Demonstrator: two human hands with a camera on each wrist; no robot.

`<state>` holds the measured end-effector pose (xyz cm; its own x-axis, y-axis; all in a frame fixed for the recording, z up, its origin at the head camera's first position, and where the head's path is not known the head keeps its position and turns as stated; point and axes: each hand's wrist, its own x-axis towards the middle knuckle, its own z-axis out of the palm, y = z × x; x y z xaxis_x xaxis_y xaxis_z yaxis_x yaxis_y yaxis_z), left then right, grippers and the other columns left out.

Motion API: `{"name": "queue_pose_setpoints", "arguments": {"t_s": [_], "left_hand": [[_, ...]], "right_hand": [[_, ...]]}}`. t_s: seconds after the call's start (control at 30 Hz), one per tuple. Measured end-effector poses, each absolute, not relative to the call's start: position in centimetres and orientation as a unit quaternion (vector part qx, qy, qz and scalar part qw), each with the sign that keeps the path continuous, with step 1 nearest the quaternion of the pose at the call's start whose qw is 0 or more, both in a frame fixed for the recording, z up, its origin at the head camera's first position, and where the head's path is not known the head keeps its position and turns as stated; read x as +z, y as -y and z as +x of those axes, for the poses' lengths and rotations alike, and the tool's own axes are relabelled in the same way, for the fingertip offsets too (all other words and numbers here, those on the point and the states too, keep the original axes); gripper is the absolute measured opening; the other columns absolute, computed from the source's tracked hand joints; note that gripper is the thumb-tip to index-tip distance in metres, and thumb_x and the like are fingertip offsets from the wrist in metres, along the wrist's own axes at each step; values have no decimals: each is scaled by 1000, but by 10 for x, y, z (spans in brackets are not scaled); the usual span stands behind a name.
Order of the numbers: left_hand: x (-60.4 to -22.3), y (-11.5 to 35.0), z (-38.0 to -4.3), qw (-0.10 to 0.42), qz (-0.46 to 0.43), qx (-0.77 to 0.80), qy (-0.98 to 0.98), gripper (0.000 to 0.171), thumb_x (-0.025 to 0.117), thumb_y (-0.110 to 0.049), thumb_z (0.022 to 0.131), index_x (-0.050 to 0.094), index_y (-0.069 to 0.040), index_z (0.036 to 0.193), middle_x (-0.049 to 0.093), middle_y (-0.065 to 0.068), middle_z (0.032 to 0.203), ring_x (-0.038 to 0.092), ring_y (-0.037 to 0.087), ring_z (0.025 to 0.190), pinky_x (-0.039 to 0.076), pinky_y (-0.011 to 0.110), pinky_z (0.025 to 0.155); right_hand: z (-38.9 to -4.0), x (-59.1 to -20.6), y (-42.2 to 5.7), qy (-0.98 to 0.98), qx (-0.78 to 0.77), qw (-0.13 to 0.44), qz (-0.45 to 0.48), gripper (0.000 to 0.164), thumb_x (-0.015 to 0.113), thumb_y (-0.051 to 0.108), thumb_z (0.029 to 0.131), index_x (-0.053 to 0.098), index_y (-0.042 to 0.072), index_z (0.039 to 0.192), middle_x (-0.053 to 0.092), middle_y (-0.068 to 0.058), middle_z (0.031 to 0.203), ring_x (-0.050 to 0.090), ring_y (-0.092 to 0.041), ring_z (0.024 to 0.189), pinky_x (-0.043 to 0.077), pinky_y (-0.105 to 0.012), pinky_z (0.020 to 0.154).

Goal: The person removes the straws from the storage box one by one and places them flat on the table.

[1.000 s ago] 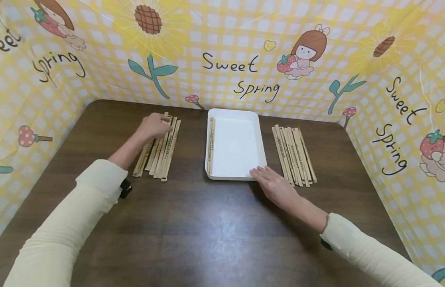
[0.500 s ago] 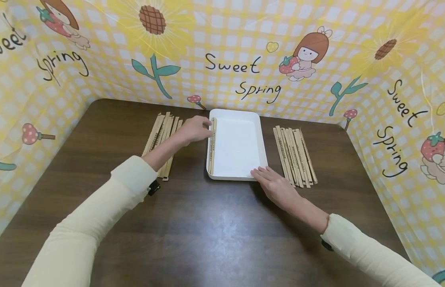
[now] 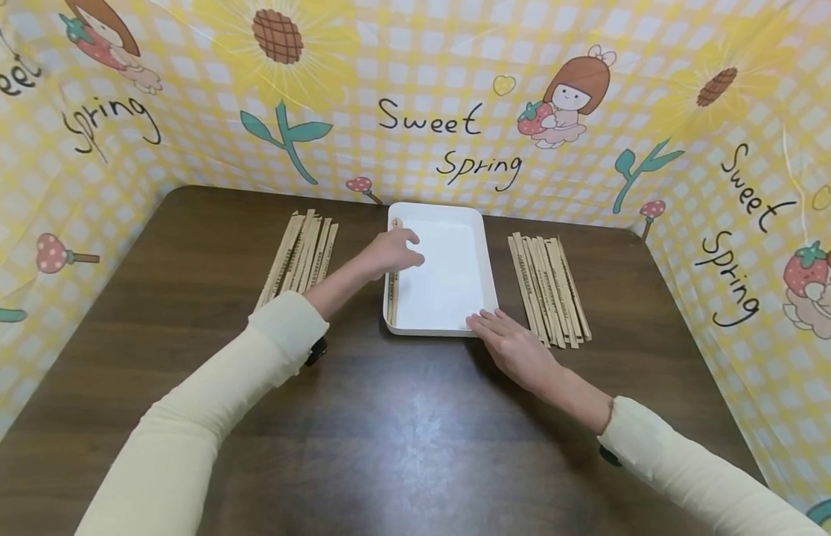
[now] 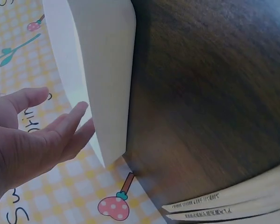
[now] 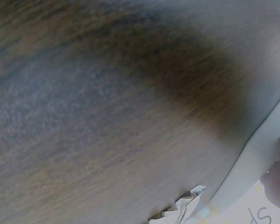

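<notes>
A white rectangular tray (image 3: 449, 286) lies at the far middle of the table, with a slim brown paper packet (image 3: 393, 299) along its left side. My left hand (image 3: 394, 251) is over the tray's left part, partly covering that packet. In the left wrist view the left hand (image 4: 37, 135) has its thumb and fingers apart and holds nothing; its fingertips overlap the tray wall (image 4: 107, 74). With straight fingers, my right hand (image 3: 516, 356) rests on the tray's near right corner. Only part of the right hand (image 5: 276, 186) shows at the right wrist view's edge.
Several printed paper packets (image 3: 301, 257) lie left of the tray, their near ends behind my left arm. Another row of packets (image 3: 549, 290) lies to the right, close to my right hand. A yellow checked cloth (image 3: 415, 74) stands along the table's far and side edges.
My left hand has moved right, from the left packets to the tray's left edge and then over the tray. The right hand has stayed on the tray corner.
</notes>
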<state>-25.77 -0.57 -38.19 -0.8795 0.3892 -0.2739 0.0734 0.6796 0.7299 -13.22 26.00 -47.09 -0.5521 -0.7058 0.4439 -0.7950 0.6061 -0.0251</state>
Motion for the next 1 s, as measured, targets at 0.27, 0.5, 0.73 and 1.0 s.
{"name": "queue_pose_setpoints", "arguments": {"t_s": [0.27,0.5,0.73,1.0], "left_hand": [[-387,-2,-265,211,147,334,-907,60,55,-23,95,40,6,146,41,22,150,41,37,135,39,45,110],[-389,-8,-269,237,141,307,-911,66,50,-26,96,33,9,149,37,25,153,42,36,133,38,45,111],[-391,-13,-271,206,126,298,-924,57,50,-26,93,45,9,138,54,22,130,54,31,106,49,38,92],[-393,-19,-277,219,79,323,-917,42,50,-22,94,50,5,127,40,2,69,29,10,50,29,23,46]], "right_hand": [[-133,-470,-259,875,113,196,428,45,69,-12,82,63,-8,126,67,-23,120,63,-36,115,44,-48,106],[-133,-471,-258,877,111,190,427,44,68,-11,84,63,-8,127,67,-22,120,62,-36,115,44,-49,106],[-133,-469,-258,877,110,193,426,43,68,-12,84,63,-8,127,67,-23,119,62,-37,115,43,-49,107],[-132,-470,-259,876,111,195,426,44,68,-12,83,63,-9,127,67,-23,119,63,-36,115,44,-49,106]]}}
